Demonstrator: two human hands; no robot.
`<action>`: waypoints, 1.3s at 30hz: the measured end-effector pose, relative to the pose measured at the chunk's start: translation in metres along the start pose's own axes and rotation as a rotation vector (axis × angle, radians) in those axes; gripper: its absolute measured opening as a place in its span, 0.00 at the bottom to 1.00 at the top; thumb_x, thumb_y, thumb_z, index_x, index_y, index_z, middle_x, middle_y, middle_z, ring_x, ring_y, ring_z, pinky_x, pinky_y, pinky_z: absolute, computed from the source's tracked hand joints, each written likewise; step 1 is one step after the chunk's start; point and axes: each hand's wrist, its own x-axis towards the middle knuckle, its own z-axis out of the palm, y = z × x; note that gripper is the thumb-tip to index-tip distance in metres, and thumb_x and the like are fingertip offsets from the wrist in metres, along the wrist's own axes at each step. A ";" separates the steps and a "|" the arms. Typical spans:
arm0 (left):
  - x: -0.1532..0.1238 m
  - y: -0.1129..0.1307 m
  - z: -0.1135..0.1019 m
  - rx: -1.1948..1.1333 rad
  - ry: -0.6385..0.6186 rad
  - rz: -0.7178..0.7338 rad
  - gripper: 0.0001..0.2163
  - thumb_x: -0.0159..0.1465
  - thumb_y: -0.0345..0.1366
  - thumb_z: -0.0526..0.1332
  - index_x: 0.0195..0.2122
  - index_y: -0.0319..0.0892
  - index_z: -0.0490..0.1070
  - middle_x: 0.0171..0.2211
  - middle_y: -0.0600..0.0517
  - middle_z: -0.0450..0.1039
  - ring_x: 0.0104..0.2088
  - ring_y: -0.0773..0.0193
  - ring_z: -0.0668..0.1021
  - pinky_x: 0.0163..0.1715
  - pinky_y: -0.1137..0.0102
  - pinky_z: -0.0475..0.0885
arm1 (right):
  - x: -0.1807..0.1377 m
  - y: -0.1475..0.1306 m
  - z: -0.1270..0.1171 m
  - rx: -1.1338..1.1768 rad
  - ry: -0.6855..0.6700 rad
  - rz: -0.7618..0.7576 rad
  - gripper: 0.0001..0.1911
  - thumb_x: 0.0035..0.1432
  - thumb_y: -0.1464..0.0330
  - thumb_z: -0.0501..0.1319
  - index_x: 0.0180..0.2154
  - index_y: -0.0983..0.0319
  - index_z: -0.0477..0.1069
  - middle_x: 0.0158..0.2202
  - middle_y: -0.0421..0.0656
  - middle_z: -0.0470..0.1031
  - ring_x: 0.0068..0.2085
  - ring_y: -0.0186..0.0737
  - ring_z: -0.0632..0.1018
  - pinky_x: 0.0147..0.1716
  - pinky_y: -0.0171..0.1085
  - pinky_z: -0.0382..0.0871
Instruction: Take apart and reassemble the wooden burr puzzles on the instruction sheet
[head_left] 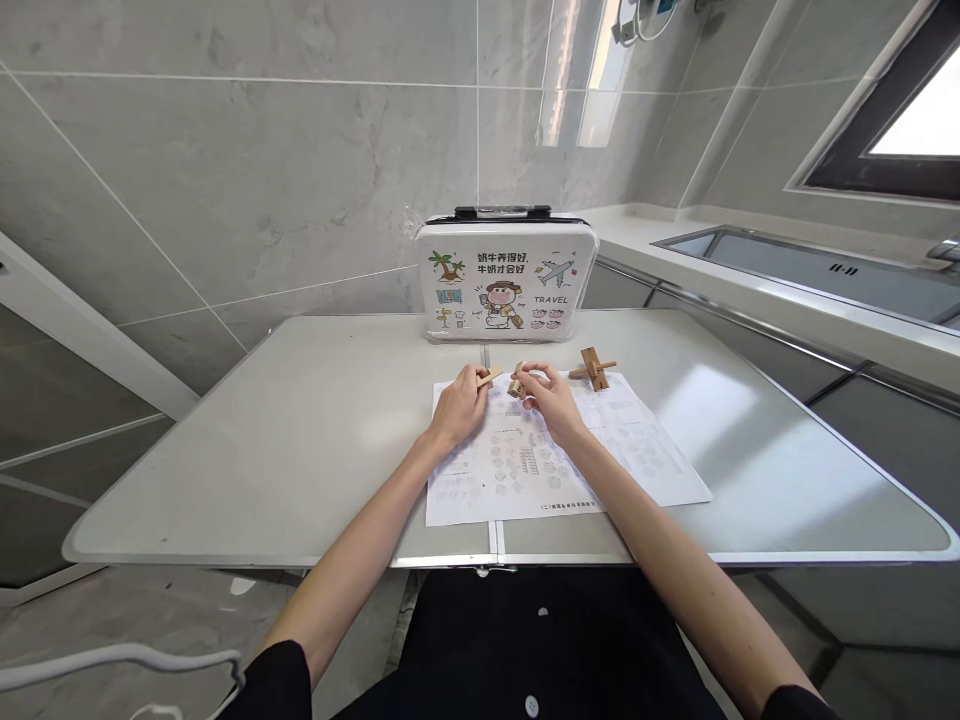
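Note:
My left hand point(463, 405) is closed on a flat, light wooden piece point(490, 376) whose pointed end sticks out to the right. In my right hand point(553, 402) is a small notched wooden block point(516, 380), pinched between thumb and fingers. A small gap separates the two pieces. Both hands are over a printed instruction sheet point(540, 490) with small diagrams, which lies on the folding table. Beyond my right hand, at the sheet's far edge, rests a wooden interlocking puzzle point(593, 369) of crossed brown sticks.
A white cartoon-printed case point(510, 285) with a black handle stands at the back of the folding table point(300, 430), near the tiled wall. To the right runs a counter point(720, 265) with a sink point(810, 270). A white cable point(127, 655) hangs at lower left.

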 end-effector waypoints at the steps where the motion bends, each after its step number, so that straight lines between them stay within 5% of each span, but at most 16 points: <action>1: 0.000 0.000 0.000 -0.014 0.008 -0.006 0.08 0.74 0.36 0.53 0.51 0.43 0.65 0.48 0.45 0.77 0.40 0.56 0.80 0.38 0.64 0.70 | 0.000 0.001 0.000 -0.002 -0.002 0.001 0.22 0.49 0.55 0.74 0.41 0.56 0.72 0.39 0.41 0.80 0.30 0.33 0.72 0.26 0.32 0.64; 10: 0.001 0.004 -0.002 -0.045 -0.027 -0.074 0.14 0.76 0.44 0.51 0.55 0.44 0.66 0.42 0.47 0.81 0.36 0.57 0.82 0.37 0.66 0.71 | 0.001 0.002 0.000 -0.015 -0.002 0.000 0.23 0.48 0.54 0.75 0.41 0.56 0.72 0.39 0.41 0.79 0.30 0.33 0.72 0.26 0.32 0.65; 21: 0.004 0.017 -0.008 -0.365 -0.012 -0.148 0.26 0.72 0.56 0.51 0.29 0.42 0.76 0.25 0.53 0.70 0.27 0.64 0.70 0.31 0.70 0.64 | -0.005 -0.002 0.001 0.032 -0.060 -0.022 0.29 0.49 0.52 0.75 0.49 0.54 0.71 0.27 0.34 0.72 0.26 0.33 0.70 0.27 0.34 0.68; 26: 0.006 0.014 -0.006 -0.603 -0.177 -0.279 0.28 0.69 0.61 0.53 0.30 0.41 0.75 0.20 0.56 0.60 0.21 0.67 0.64 0.23 0.71 0.59 | -0.002 -0.002 0.000 0.089 -0.072 0.023 0.30 0.46 0.52 0.76 0.48 0.58 0.74 0.26 0.35 0.70 0.25 0.32 0.70 0.27 0.35 0.69; 34: 0.006 0.013 -0.001 -0.766 -0.178 -0.315 0.18 0.71 0.54 0.56 0.48 0.44 0.66 0.24 0.59 0.62 0.19 0.70 0.64 0.20 0.73 0.59 | 0.001 0.001 -0.002 0.176 -0.076 0.068 0.28 0.46 0.54 0.77 0.46 0.59 0.76 0.29 0.37 0.72 0.27 0.31 0.70 0.26 0.33 0.68; 39: 0.004 0.017 -0.004 -0.771 -0.288 -0.285 0.20 0.68 0.56 0.60 0.46 0.42 0.69 0.25 0.59 0.60 0.21 0.71 0.64 0.20 0.74 0.59 | 0.000 -0.001 -0.001 0.205 -0.071 0.063 0.27 0.45 0.54 0.78 0.44 0.58 0.76 0.31 0.37 0.71 0.28 0.31 0.71 0.26 0.32 0.69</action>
